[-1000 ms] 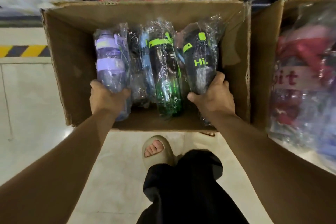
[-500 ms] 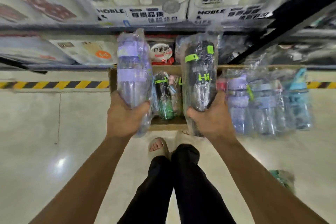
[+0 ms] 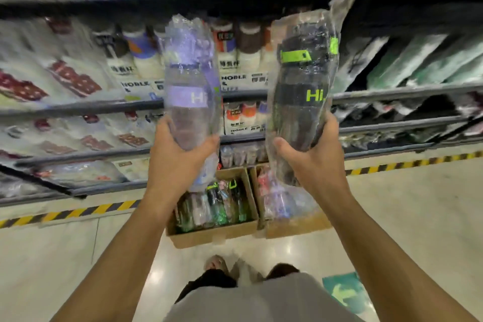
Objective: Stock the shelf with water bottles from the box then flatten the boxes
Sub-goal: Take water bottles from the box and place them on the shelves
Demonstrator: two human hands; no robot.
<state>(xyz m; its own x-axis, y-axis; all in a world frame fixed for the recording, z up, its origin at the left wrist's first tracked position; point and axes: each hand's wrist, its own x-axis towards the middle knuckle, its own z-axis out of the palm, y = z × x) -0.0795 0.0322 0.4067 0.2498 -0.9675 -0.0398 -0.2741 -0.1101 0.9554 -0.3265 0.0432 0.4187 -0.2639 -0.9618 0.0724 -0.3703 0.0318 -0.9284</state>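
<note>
Striped tape (image 3: pixel 78 213) and a green arrow (image 3: pixel 342 293) mark the floor (image 3: pixel 418 217).

Head view. The left hand (image 3: pixel 177 162) grips the lower part of a plastic-wrapped purple water bottle (image 3: pixel 189 91). The right hand (image 3: pixel 311 157) grips a wrapped black water bottle (image 3: pixel 300 91) with lime-green strap and "Hi." lettering. Both bottles are upright, side by side and apart, before blurred stocked shelves (image 3: pixel 78 108). Below, the left cardboard box (image 3: pixel 214 234) and right cardboard box (image 3: pixel 295 227) stand open just beside each other on the floor, holding more wrapped bottles. A yellow-black hazard stripe (image 3: pixel 86 210) runs along the shelf foot.
</note>
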